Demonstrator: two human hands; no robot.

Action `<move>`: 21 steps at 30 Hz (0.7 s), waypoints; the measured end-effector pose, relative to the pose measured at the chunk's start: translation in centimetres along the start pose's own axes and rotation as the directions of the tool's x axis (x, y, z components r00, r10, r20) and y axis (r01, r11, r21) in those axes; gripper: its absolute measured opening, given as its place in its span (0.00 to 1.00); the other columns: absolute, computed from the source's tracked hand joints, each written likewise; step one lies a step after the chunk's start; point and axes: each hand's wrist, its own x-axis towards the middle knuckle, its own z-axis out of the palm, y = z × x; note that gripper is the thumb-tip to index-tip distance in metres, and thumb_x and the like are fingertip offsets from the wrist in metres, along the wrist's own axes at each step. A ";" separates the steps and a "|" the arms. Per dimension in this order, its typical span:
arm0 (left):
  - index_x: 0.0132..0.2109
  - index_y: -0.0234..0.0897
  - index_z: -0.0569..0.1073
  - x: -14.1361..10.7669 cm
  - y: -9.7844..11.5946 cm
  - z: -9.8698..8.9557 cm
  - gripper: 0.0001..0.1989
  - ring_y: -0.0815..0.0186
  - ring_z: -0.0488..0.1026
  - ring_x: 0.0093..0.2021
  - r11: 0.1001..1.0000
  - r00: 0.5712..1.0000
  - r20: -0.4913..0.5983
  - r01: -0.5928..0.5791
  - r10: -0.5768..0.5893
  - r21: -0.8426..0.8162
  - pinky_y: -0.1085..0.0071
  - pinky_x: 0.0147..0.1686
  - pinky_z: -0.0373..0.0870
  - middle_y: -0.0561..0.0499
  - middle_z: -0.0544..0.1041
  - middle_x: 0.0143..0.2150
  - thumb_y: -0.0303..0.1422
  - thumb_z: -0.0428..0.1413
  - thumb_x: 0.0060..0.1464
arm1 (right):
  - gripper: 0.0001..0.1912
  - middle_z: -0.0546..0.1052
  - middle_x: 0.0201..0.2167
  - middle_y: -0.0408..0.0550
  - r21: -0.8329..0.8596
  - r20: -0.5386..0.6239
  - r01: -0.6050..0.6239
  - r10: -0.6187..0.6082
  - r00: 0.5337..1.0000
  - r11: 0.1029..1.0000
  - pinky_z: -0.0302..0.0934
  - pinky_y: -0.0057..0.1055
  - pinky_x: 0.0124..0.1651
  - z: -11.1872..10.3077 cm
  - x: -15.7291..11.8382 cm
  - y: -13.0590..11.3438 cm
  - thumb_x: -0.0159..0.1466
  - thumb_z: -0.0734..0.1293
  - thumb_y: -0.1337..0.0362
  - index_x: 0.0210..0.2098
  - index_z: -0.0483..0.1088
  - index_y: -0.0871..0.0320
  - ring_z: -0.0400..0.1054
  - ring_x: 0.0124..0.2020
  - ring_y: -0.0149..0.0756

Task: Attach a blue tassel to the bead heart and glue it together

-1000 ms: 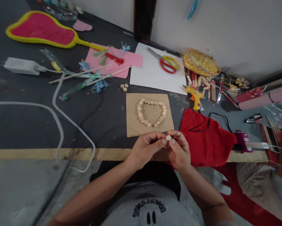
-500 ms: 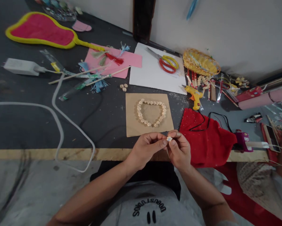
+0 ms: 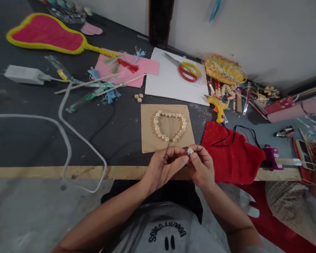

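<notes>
Pinching pale piece (image 3: 190, 151), at tips of right grip (image 3: 202, 166), left grip (image 3: 162, 168) beside

The tiny flower (image 3: 190, 151) is white and blue. The flower ring (image 3: 156, 123) is cream. The card (image 3: 149, 142) is brown, the glue gun (image 3: 219, 109) yellow. The cloth (image 3: 229, 158) is red with pale specks.

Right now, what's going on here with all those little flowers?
Someone's right hand pinches a small pale flower, with the fingertips of their left hand right beside it. In front of them, a roughly heart-shaped loop of little flowers lies on a piece of cardboard. Three loose flowers sit beyond it on the table. The glue gun lies off to the right, and the scissors rest on a white board.
</notes>
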 end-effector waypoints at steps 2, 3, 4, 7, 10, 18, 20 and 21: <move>0.36 0.34 0.80 0.0 0.1 0.1 0.14 0.69 0.76 0.34 0.999 1.000 -0.004 0.016 -0.017 -0.040 0.75 0.39 0.72 0.51 0.81 0.33 0.41 0.68 0.50 | 0.12 0.76 0.30 0.40 -0.024 0.007 0.015 -0.015 1.000 1.000 0.67 0.21 0.32 -0.2 -0.1 0.2 0.57 0.78 0.55 0.36 0.78 0.52 0.68 0.29 0.25; 0.36 0.34 0.79 0.1 0.1 0.1 0.14 0.69 0.76 0.34 0.998 1.000 0.001 0.015 -0.015 -0.056 0.75 0.39 0.72 0.52 0.81 0.33 0.41 0.68 0.50 | 0.12 0.77 0.31 0.40 -0.039 0.010 0.018 -0.018 1.000 0.999 0.68 0.22 0.33 -0.3 -0.2 0.3 0.57 0.78 0.55 0.36 0.78 0.52 0.69 0.30 0.26; 0.35 0.34 0.79 0.1 0.0 0.1 0.14 0.70 0.75 0.33 0.998 1.000 0.009 0.007 -0.007 -0.065 0.75 0.38 0.72 0.52 0.80 0.32 0.41 0.67 0.50 | 0.12 0.77 0.32 0.40 -0.053 0.013 0.023 -0.023 1.000 0.998 0.69 0.23 0.34 -0.4 -0.2 0.5 0.58 0.77 0.55 0.37 0.78 0.52 0.70 0.31 0.27; 0.34 0.35 0.79 0.3 -0.2 0.0 0.12 0.72 0.72 0.30 0.998 0.999 0.024 -0.043 0.044 -0.035 0.76 0.35 0.70 0.54 0.78 0.28 0.41 0.66 0.52 | 0.10 0.77 0.34 0.40 -0.081 0.021 0.062 -0.061 0.998 0.995 0.70 0.24 0.38 -0.9 -0.2 0.8 0.60 0.77 0.57 0.39 0.78 0.51 0.71 0.34 0.28; 0.34 0.35 0.80 0.3 -0.2 -0.1 0.11 0.73 0.70 0.28 0.998 0.998 0.020 -0.058 0.058 0.012 0.77 0.33 0.68 0.55 0.76 0.26 0.40 0.65 0.53 | 0.08 0.77 0.35 0.40 -0.100 0.044 0.118 -0.114 0.993 0.988 0.69 0.22 0.42 -1.4 -0.3 1.0 0.62 0.76 0.60 0.41 0.78 0.49 0.72 0.37 0.26; 0.33 0.35 0.78 0.2 0.1 0.1 0.09 0.72 0.72 0.30 0.997 0.999 0.001 -0.052 0.053 -0.048 0.77 0.35 0.70 0.55 0.78 0.29 0.37 0.65 0.52 | 0.10 0.76 0.33 0.41 -0.069 0.019 0.020 -0.018 1.000 0.997 0.68 0.24 0.37 -1.0 -0.4 0.8 0.60 0.77 0.55 0.39 0.78 0.51 0.70 0.33 0.27; 0.33 0.35 0.78 0.2 0.1 0.2 0.10 0.72 0.73 0.31 0.998 0.999 -0.013 -0.040 0.039 -0.045 0.76 0.35 0.71 0.54 0.78 0.29 0.38 0.66 0.51 | 0.12 0.76 0.32 0.40 -0.034 0.001 -0.015 0.015 1.000 0.999 0.67 0.23 0.34 -0.6 -0.3 0.6 0.58 0.78 0.54 0.37 0.78 0.52 0.68 0.30 0.26; 0.33 0.35 0.78 0.2 0.0 0.2 0.11 0.71 0.73 0.31 0.999 0.999 -0.019 -0.032 0.031 -0.043 0.76 0.35 0.71 0.54 0.78 0.29 0.39 0.66 0.51 | 0.13 0.76 0.31 0.40 -0.019 -0.007 -0.029 0.029 1.000 0.999 0.66 0.23 0.33 -0.5 -0.3 0.5 0.57 0.78 0.53 0.36 0.78 0.52 0.67 0.29 0.26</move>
